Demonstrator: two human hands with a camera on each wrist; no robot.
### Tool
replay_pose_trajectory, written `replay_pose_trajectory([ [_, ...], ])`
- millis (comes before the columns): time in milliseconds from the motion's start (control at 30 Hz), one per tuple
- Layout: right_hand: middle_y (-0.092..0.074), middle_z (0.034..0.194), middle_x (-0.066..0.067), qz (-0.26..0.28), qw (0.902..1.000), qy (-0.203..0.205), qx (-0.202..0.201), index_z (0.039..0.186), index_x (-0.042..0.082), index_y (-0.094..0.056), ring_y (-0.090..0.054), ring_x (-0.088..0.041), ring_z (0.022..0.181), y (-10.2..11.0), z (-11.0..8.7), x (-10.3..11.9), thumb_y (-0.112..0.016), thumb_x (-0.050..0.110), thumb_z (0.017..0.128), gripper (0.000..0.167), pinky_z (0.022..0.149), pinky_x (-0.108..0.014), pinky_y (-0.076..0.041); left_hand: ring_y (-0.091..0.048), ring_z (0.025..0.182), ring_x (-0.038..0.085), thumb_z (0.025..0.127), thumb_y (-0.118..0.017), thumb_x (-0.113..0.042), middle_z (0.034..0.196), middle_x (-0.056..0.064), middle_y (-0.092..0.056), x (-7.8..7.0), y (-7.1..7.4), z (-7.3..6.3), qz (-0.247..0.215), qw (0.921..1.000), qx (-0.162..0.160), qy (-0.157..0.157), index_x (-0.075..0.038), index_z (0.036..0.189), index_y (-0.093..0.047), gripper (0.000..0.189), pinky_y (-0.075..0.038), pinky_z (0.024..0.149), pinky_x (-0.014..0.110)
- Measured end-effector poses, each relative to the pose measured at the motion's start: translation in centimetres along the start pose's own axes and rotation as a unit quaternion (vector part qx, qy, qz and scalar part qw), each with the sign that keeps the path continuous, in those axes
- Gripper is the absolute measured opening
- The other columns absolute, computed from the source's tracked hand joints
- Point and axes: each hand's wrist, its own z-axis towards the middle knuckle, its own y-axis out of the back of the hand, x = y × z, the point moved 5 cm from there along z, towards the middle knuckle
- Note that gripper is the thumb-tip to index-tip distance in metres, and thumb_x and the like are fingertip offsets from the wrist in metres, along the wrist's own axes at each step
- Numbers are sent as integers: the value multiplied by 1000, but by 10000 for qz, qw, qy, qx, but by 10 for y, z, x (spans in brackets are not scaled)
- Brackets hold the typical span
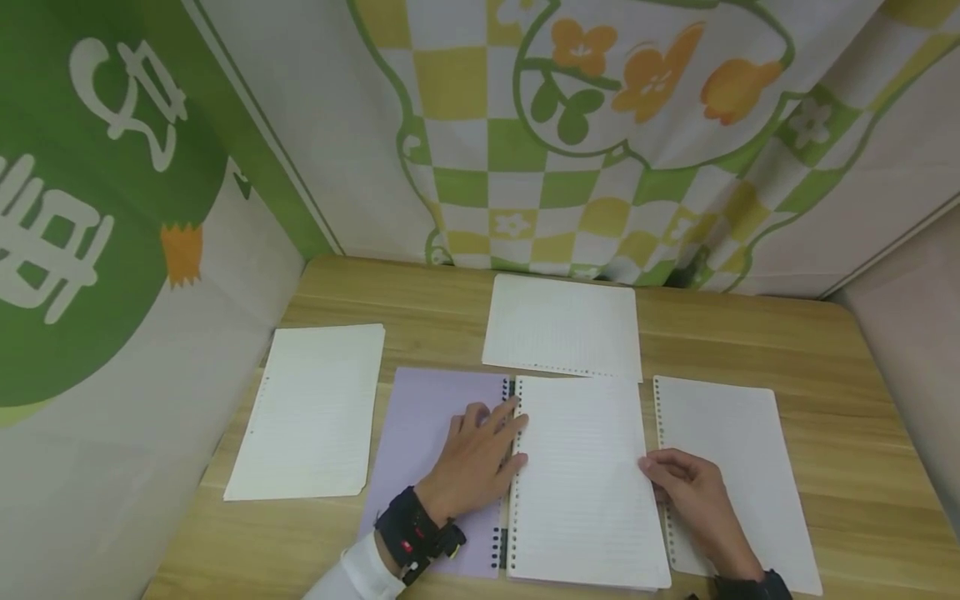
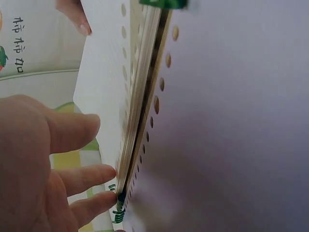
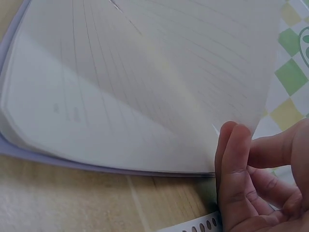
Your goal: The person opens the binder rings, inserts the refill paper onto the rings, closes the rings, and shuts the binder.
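Observation:
A loose-leaf notebook lies spread on the table, its lilac cover point(image 1: 423, 412) turned to the left. Lined paper point(image 1: 581, 492) with punched holes makes up its right half. My left hand point(image 1: 468, 462) rests across the binding, fingers extended to the holed edge; the left wrist view shows the paper stack and a green ring point(image 2: 119, 216) beside the fingertips. At the paper's right edge, my right hand point(image 1: 693, 496) pinches a sheet between thumb and fingers. In the right wrist view that sheet point(image 3: 203, 72) bends up off the pages beneath.
Separate punched paper lies around the notebook: a stack point(image 1: 311, 412) to the left, a sheet point(image 1: 562, 321) behind and another point(image 1: 742, 475) to the right, partly under my right hand. A patterned curtain point(image 1: 517, 183) hangs at the wooden table's point(image 1: 825, 375) back edge.

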Motion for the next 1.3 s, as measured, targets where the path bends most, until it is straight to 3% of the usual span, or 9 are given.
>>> replay_pose_trajectory([
  [200, -81, 100, -6, 8, 10000, 19, -12, 130, -3, -69, -70, -14, 82, -1, 0, 0, -74, 29, 102, 43, 70, -24, -56, -41, 141, 37, 104, -66, -41, 175, 9, -30, -1, 0, -14, -21, 9992, 377, -107, -15, 161, -48, 66, -38, 112, 56],
  [500, -81, 100, -6, -117, 9999, 28, -103, 127, -3, -71, -69, -15, 80, -1, -3, 1, -75, 29, 101, 41, 70, -24, -55, -30, 153, 42, 100, -72, -46, 178, 3, -23, -4, -4, -37, -184, 9919, 1086, -631, -24, 164, -45, 73, -32, 119, 64],
  [900, -79, 91, -8, -320, 9987, 385, -110, 124, -4, -72, -70, -17, 72, 2, -4, 1, -72, 22, 103, 34, 63, -27, -58, -26, 156, 44, 99, -72, -43, 178, 4, -23, -4, -6, -39, -104, 9907, 1136, -741, -23, 163, -46, 73, -30, 122, 64],
  [1100, -78, 87, -10, -186, 9982, 565, -108, 120, -6, -72, -73, -17, 70, 11, -4, 2, -71, 13, 103, 26, 61, -30, -61, -27, 156, 43, 97, -74, -43, 178, 4, -24, -4, -8, -38, -65, 9911, 1098, -752, -23, 163, -46, 73, -30, 122, 64],
  [1300, -79, 90, -10, -271, 9971, 686, -204, 120, -6, -72, -74, -16, 72, 24, -4, 2, -71, 17, 104, 27, 63, -28, -61, -31, 152, 41, 96, -74, -39, 177, 7, -25, -6, -6, -37, -63, 9910, 1039, -838, -21, 161, -48, 72, -33, 119, 63],
])
